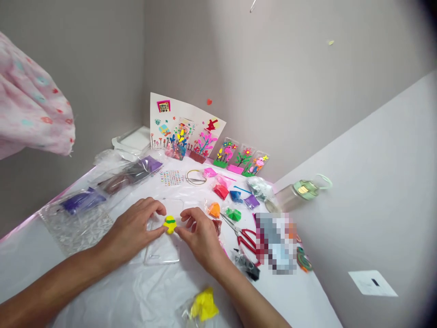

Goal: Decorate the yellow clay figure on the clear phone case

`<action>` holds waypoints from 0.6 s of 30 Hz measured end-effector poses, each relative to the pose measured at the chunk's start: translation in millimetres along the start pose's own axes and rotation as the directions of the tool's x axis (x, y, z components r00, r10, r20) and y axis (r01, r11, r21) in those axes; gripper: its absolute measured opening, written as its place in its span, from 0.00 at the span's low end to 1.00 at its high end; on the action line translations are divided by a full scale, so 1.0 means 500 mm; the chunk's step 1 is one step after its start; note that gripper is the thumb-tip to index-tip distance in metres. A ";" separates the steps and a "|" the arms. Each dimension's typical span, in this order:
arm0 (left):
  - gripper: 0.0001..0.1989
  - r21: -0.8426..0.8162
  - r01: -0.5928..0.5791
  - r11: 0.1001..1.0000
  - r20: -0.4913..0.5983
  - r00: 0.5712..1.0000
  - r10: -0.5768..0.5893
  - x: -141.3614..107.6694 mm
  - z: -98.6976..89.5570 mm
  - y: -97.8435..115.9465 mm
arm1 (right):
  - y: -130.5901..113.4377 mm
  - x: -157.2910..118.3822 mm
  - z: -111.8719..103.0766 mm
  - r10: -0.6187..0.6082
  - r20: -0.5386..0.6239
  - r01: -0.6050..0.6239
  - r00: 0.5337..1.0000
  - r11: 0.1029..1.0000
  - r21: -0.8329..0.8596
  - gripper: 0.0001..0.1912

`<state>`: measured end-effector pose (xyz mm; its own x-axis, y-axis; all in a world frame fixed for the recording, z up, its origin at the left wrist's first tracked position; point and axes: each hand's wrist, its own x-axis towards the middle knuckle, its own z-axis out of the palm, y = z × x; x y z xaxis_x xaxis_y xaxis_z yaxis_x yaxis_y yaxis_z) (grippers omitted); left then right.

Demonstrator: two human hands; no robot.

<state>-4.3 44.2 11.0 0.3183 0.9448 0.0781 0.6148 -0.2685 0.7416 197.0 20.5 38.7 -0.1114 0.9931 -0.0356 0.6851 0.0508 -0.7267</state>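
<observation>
Curled loosely around one small thing, my left hand (138, 224) and right hand (201, 234) meet in front of me, index fingers bent and apart from the thumbs. My thumb tips touch the lower left and right edges of a yellow piece (170, 226) with a green band across it. I cannot tell whether either hand really grips it, or whether it rests on the clear case (162, 254) below or is held just above it.

To the right of the case lie red-handled scissors (248, 243), blades partly open and pointing up toward an orange packet (214, 210) and a green packet (233, 214). Just beyond these are a red packet (221, 192), a blue packet (235, 196) and a purple packet (251, 202). Nearer to me, a yellow packet (205, 304) lies by my right forearm, and a black packet (251, 269) sits below the scissors.

Toward the back I have a sheet of stickers (171, 177) beside a thin ring (195, 170), with a white picture board (170, 119) leaning on the wall. A bottle (288, 198) with a pale green lid lies tilted at the right.
</observation>
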 end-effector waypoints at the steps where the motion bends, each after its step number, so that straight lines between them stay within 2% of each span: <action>1: 0.08 0.026 -0.009 1.000 0.009 1.000 0.009 0.000 -0.003 -0.003 | -0.001 -0.001 0.000 -0.006 0.004 0.007 1.000 1.000 -0.027 0.16; 6: 0.06 0.070 -0.060 0.996 0.080 0.995 0.055 -0.009 0.005 -0.013 | -0.001 -0.004 0.016 -0.028 0.075 0.037 0.997 0.991 -0.130 0.17; 11: 0.07 0.043 -0.070 0.997 0.069 0.995 0.067 -0.016 0.014 -0.011 | -0.002 -0.006 0.039 -0.013 0.032 0.018 0.999 0.985 -0.171 0.15; 15: 0.16 -0.009 -0.018 1.000 0.019 1.000 0.018 -0.015 0.004 -0.024 | -0.005 -0.021 0.031 0.011 -0.029 -0.015 1.000 0.988 -0.155 0.21; 18: 0.25 -0.097 0.037 0.995 0.032 0.999 -0.034 -0.011 0.000 -0.042 | 0.000 -0.030 0.023 0.037 -0.055 -0.042 0.998 0.994 -0.101 0.25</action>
<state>-18.9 44.8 -5.3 0.3203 0.9468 0.0314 0.5532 -0.2139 0.8051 190.6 4.7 31.2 -0.0460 0.9986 -0.0242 0.7583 0.0191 -0.6516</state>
